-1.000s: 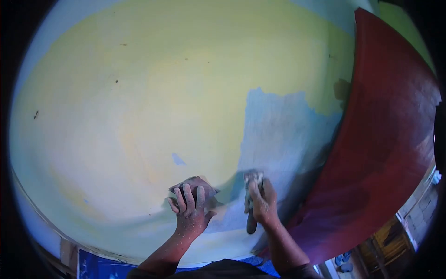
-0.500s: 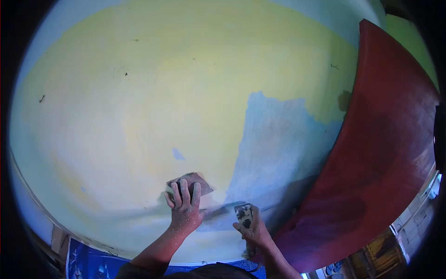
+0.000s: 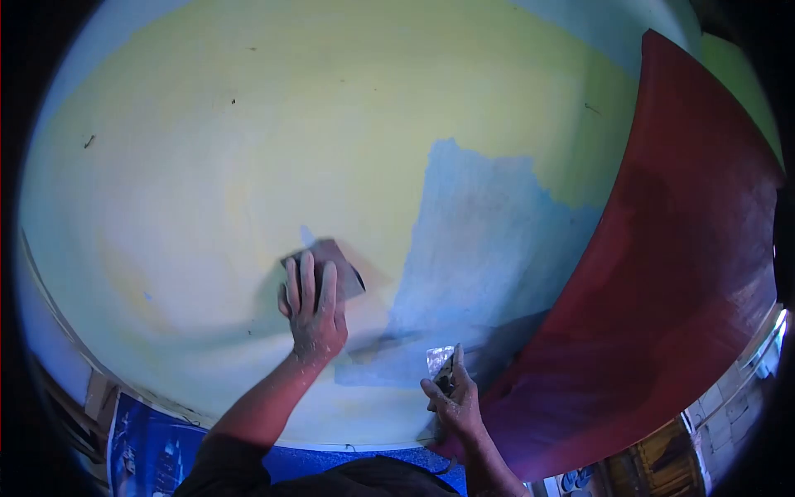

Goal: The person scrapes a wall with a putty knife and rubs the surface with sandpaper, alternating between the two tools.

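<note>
My left hand (image 3: 315, 315) presses a dark square sheet, like sandpaper (image 3: 341, 269), against a large pale yellow and white surface (image 3: 207, 182). Its fingers lie over the sheet's left part, just below a small blue patch. Lower right, my right hand (image 3: 457, 406) grips a scraper-like tool (image 3: 440, 361) whose flat blade catches bright light. This tool is near the lower edge of a large blue patch (image 3: 489, 240), left of the red panel. How much of its handle lies inside my palm is hidden.
A big dark red curved panel (image 3: 671, 248) leans along the right side. Blue sheeting (image 3: 153, 443) shows below the surface's lower edge. Wooden pieces (image 3: 662, 460) and grey blocks (image 3: 729, 414) are at the lower right, with a wooden frame (image 3: 99, 402) at the lower left.
My left hand has moved up and slightly left with the sheet, which is turned. My right hand has shifted a little, and the tool's blade is now tilted and shining.
</note>
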### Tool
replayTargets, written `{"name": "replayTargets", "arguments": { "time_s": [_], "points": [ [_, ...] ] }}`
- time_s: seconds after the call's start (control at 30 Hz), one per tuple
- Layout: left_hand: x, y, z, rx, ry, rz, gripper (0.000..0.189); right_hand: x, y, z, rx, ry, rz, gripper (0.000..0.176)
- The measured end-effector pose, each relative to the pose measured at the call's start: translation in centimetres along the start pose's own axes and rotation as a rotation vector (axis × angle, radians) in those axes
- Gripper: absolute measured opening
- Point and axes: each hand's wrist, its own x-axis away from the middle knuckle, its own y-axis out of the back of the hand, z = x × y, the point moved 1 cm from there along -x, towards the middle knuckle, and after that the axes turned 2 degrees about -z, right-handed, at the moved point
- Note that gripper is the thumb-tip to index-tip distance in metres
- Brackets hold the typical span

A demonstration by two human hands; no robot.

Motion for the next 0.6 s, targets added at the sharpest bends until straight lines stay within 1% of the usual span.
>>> {"name": "replayTargets", "arguments": {
  "time_s": [0.03,0.13,0.2,0.23,0.27,0.3,0.37,0.47,0.5,0.6],
  "points": [
    [-1.6,-0.1,0.1,-0.042,0.007,-0.046,0.054,0.1,0.1,0.2,-0.014,-0.020,0.001,0.112],
    [-8.0,0.5,-1.2,-0.109,0.007,-0.216,0.049,0.1,0.5,0.7,0.024,0.028,0.038,0.112],
    [-12.5,0.3,-2.3,-0.141,-0.101,-0.304,0.053,0.2,0.8,1.5,0.008,0.030,0.049,0.111],
    [-14.3,-0.1,-3.0,-0.123,-0.125,-0.278,0.059,0.2,0.7,1.9,0.001,0.032,0.059,0.110],
    [-15.6,0.0,-4.0,-0.105,-0.148,-0.256,0.065,0.5,0.5,2.3,-0.032,0.078,0.028,0.108],
    [-16.1,-0.1,-4.9,-0.046,-0.172,-0.243,0.066,0.7,0.2,2.8,-0.064,0.127,-0.001,0.105],
    [-15.8,-1.0,-5.6,0.074,-0.220,-0.217,0.068,0.7,-0.2,3.2,-0.086,0.194,-0.026,0.103],
    [-11.2,-1.3,-5.9,0.041,-0.170,-0.076,0.066,0.9,-0.4,4.3,-0.047,0.220,-0.023,0.102],
    [-9.5,-2.1,-5.8,0.064,-0.185,-0.022,0.067,1.1,-0.1,4.6,-0.008,0.148,0.006,0.103],
    [-8.5,-2.5,-6.0,0.024,-0.219,-0.049,0.067,1.3,-0.3,4.6,0.009,0.185,-0.031,0.097]
  ]
}}
